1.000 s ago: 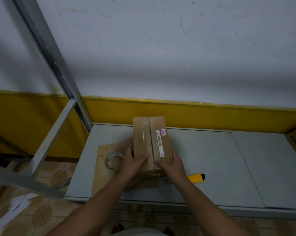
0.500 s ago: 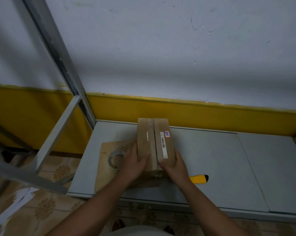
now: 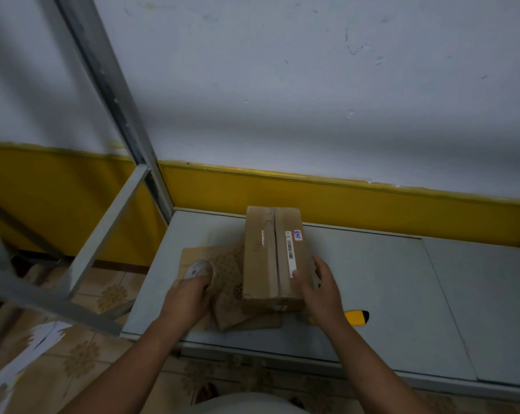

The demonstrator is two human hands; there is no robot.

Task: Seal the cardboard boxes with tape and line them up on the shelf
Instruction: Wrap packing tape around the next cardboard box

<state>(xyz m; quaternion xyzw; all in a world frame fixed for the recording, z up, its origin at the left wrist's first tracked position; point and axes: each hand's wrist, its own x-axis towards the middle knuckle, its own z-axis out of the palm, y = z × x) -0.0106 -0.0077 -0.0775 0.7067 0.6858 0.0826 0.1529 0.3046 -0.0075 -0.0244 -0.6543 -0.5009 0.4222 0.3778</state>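
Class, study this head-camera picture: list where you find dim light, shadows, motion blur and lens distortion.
Head view: dim light throughout; broad soft shadows cross the white wall; the left hand and tape roll are motion-blurred; the label on the cardboard box looks sharp; the wide lens tilts the shelf upright and bends the yellow band.
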